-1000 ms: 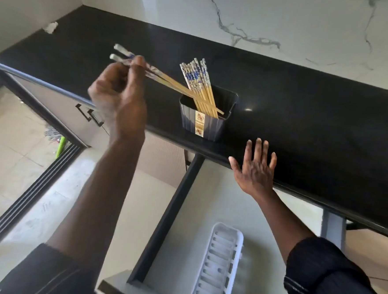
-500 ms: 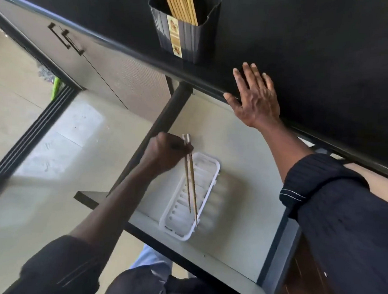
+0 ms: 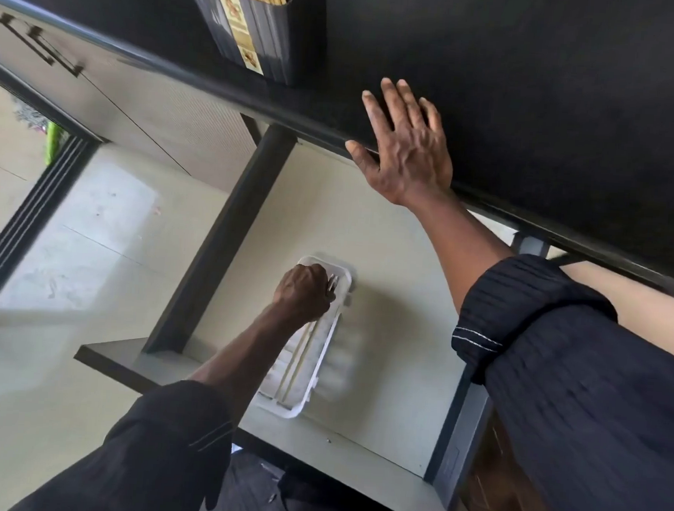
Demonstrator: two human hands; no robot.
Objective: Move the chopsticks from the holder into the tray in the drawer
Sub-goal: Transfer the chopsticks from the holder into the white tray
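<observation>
The left hand (image 3: 305,291), which half a second ago was carrying a pair of chopsticks (image 3: 298,356) just above the white tray (image 3: 321,368), is now lying low at the tray's far end, and the pair is resting lengthwise inside it, pointing toward 6 o'clock. In my judgement this pair is as good as delivered, with only the release left. The fingers are curling closed around the decorated ends, wrist bent down into the drawer (image 3: 390,378), forearm reaching in from 7 o'clock. The right hand (image 3: 408,148) is lying flat and spread wide on the edge of the black worktop (image 3: 557,111), holding nothing. At 12 o'clock the holder (image 3: 259,30) is keeping many more chopsticks, so most of the job is waiting.
</observation>
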